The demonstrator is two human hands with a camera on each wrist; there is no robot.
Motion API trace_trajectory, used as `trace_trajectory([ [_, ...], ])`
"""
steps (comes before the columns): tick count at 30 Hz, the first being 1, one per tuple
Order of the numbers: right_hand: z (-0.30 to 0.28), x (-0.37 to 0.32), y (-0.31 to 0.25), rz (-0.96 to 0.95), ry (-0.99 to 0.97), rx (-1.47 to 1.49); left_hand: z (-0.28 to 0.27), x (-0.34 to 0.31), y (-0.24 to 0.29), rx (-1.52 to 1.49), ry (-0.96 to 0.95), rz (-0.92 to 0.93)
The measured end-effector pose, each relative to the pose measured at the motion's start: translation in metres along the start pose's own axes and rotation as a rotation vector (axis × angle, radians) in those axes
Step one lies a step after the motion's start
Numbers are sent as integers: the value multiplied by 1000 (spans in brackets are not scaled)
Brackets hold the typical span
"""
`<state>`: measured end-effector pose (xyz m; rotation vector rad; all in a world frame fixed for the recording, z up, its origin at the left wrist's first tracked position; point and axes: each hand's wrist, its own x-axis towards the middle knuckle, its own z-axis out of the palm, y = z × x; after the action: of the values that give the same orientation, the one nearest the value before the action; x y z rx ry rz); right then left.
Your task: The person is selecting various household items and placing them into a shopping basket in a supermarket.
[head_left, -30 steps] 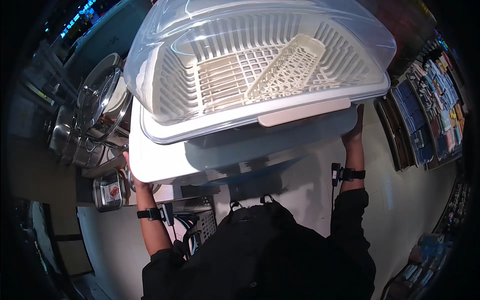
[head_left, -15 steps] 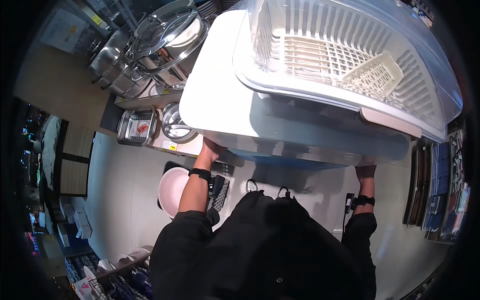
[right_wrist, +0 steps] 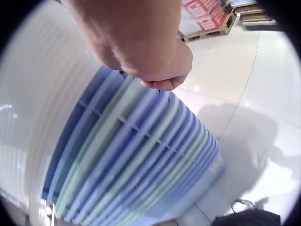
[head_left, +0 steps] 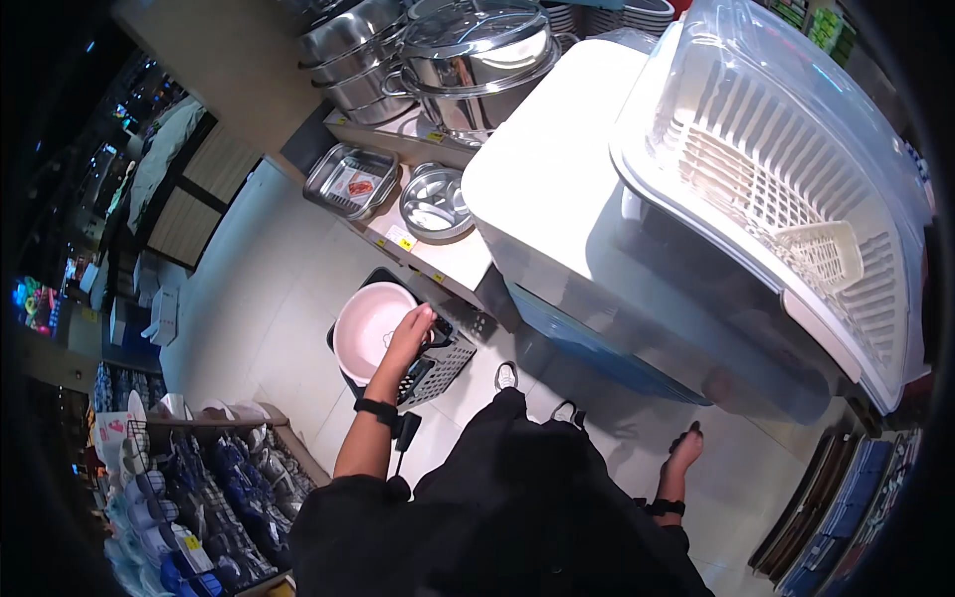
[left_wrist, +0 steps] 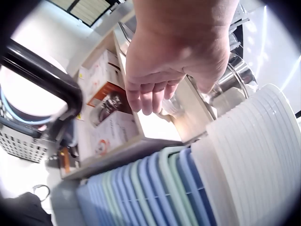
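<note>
A cream dish rack [head_left: 741,169] under a clear cover stands on a large white box lid or tub [head_left: 557,129]. Beneath, in the wrist views, are nested white tubs [left_wrist: 256,150] and blue and green tubs [right_wrist: 141,141]. My left hand [head_left: 410,336] hangs in the air, seen over the pink basin [head_left: 363,323]; in the left wrist view the hand [left_wrist: 176,61] has loosely bent fingers and holds nothing. Low beside the stack, my right hand [head_left: 684,450] is empty; its fingers look loosely curled in the right wrist view, where the hand [right_wrist: 167,66] appears above the tubs' rims.
Steel pots [head_left: 477,70] and metal trays [head_left: 350,181] stand on the shelf left of the stack. A dark basket [head_left: 438,368] holds the pink basin on the floor. Packaged goods [head_left: 219,478] fill a rack at lower left; folded goods [head_left: 841,497] lie at lower right.
Both hands have come off the sides of the white piece under the dish rack and dropped lower. The head view has turned left, so the stack appears farther right.
</note>
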<state>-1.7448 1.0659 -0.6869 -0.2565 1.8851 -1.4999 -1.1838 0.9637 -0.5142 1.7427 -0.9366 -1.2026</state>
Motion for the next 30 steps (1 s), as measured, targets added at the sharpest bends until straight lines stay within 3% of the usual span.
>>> trace_trajectory([
  [2, 20, -27, 26, 37, -152, -108, -32, -17, -68, 245, 168, 106],
  [3, 30, -40, 36, 40, -236, -167, -45, -32, -88, 365, 185, 63],
  [5, 69, -79, 18, 44, -495, -264, -47, -67, -85, 715, 190, 38],
  [6, 84, -81, 32, -2, -721, -205, -46, -83, -81, 851, 181, 83],
  [7, 106, -101, 14, 5, -824, -306, -48, -88, -87, 888, 226, 82],
  [8, 129, -107, 27, -128, -932, -311, -52, -90, -93, 925, 271, 82],
  [9, 149, -124, 5, -233, -1027, -474, -59, -88, -96, 913, 272, 87],
  [11, 190, -162, -27, -351, -1208, -603, -77, -83, -106, 841, 180, -199],
  [14, 249, -217, -44, -518, -1399, -764, -93, -75, -121, 866, 112, -247],
  [15, 269, -236, -38, -519, -1395, -770, -95, -77, -123, 973, 160, -130],
  [17, 304, -271, -20, -922, -1446, -767, -104, -76, -121, 926, 135, -120],
  [20, 347, -328, -12, -1086, -1469, -759, -116, -72, -113, 879, 82, -121],
  [24, 382, -365, 7, -1115, -1576, -902, -132, -58, -113, 867, 81, -82],
  [27, 404, -374, 21, -1143, -1442, -933, -134, -52, -113, 845, 134, -77],
  [30, 425, -378, 25, -1141, -1439, -952, -143, -40, -116, 852, 201, -5],
])
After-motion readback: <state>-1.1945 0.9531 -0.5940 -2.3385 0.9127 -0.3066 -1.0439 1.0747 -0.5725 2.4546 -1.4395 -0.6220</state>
